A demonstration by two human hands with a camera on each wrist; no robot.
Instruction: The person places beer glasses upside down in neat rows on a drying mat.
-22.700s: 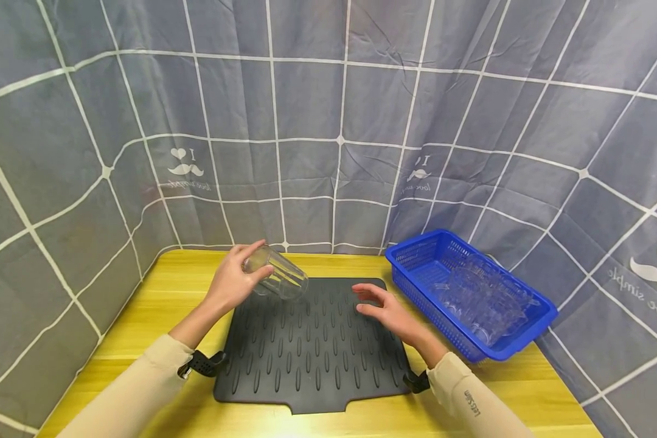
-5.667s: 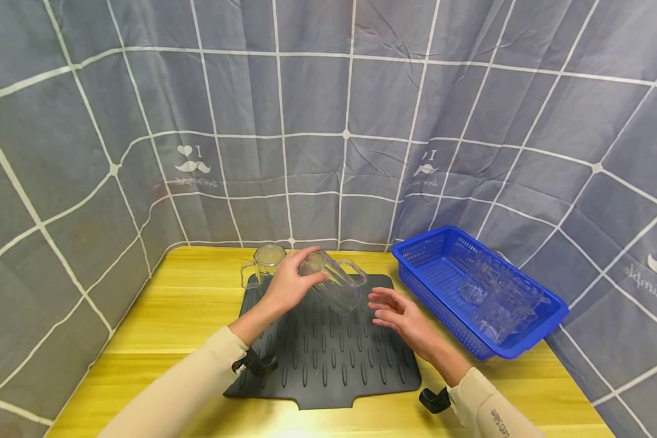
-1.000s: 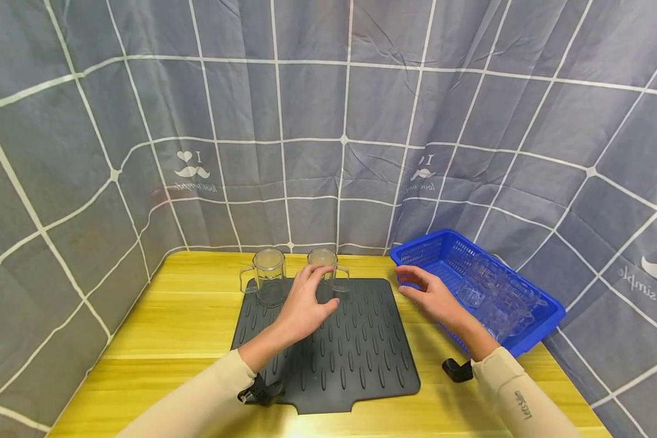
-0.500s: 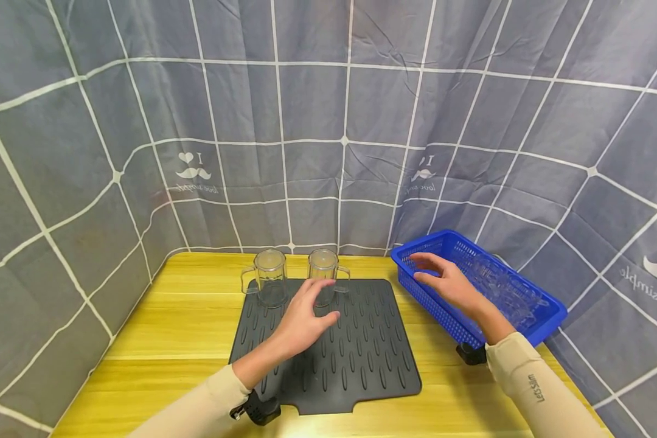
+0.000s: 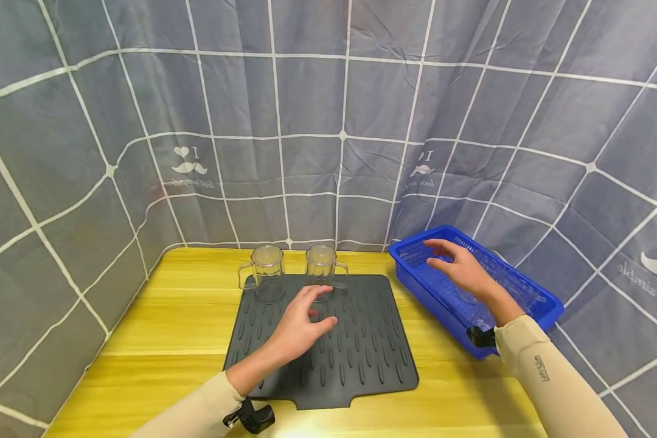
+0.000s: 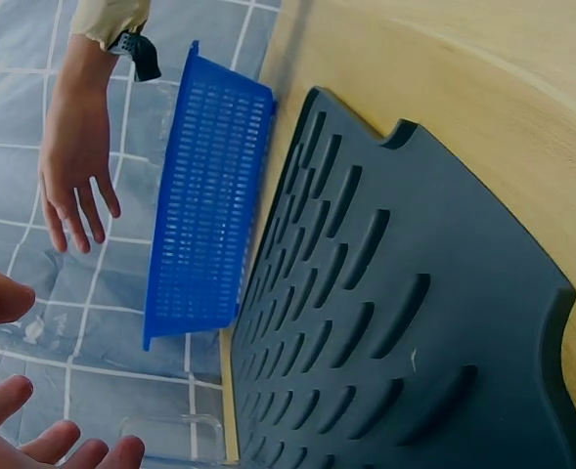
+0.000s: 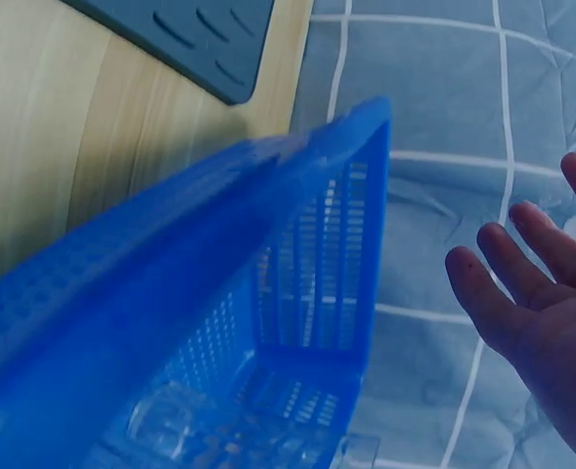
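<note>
Two mugs (image 5: 294, 274) are standing upside down at the mat's (image 5: 361, 359) far edge, more are lying in the basket (image 5: 416, 286), and I am hovering my right hand (image 5: 460, 267), fingers apart and empty, over it while my left hand (image 5: 298, 325) is idling open above the mat.

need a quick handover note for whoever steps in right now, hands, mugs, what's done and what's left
Left hand: open, empty, hovering over the black mat, just in front of the mugs.
Right hand: open, empty, over the blue basket, not touching anything that shows.
Done: two clear mugs stand upside down at the mat's far edge, left mug and right mug, handles outward.
Left: more clear glassware lies piled in the basket; the exact count cannot be told. The near part of the mat is bare. A fair next move is taking another piece from the basket and setting it beside the two.
</note>
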